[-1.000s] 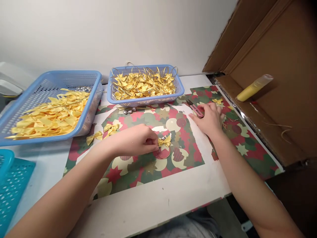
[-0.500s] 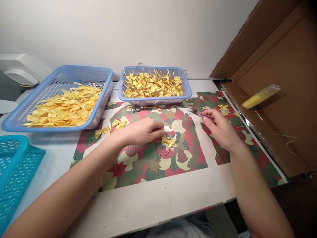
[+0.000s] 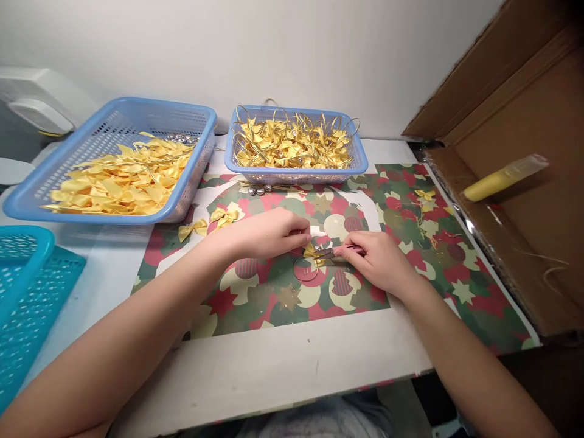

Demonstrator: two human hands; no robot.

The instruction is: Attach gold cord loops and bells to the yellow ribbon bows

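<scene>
So from the head cam, the left hand (image 3: 274, 234) has its fingertips pinched shut on a little yellow bow (image 3: 311, 250), which sits right between the two hands on the patterned paper (image 3: 274, 298). The right hand (image 3: 381, 263) is curled closed around a pair of pink-handled snips (image 3: 341, 250), with the tips touching the bow. A thin gold loop (image 3: 305, 271) lies flat just below the bow, close to both hands.

Nothing's really blocking the hands. Two loose bows (image 3: 207, 222) lie just past the left wrist, and some silver bells (image 3: 258, 190) are a bit beyond the left hand, by the basket. Another tiny bow (image 3: 424, 194) is out past the right hand.

Containers: a big blue basket (image 3: 91, 216) far left of the left hand is piled with flat yellow ribbon pieces. A smaller blue basket (image 3: 296, 176) straight ahead of both hands is full of bows with gold loops. A teal basket (image 3: 27, 292) sits by the left elbow; can't tell what's inside. To the right of the right arm there's an open cardboard box (image 3: 524, 121) with a yellow tube (image 3: 504, 177) lying in it.
</scene>
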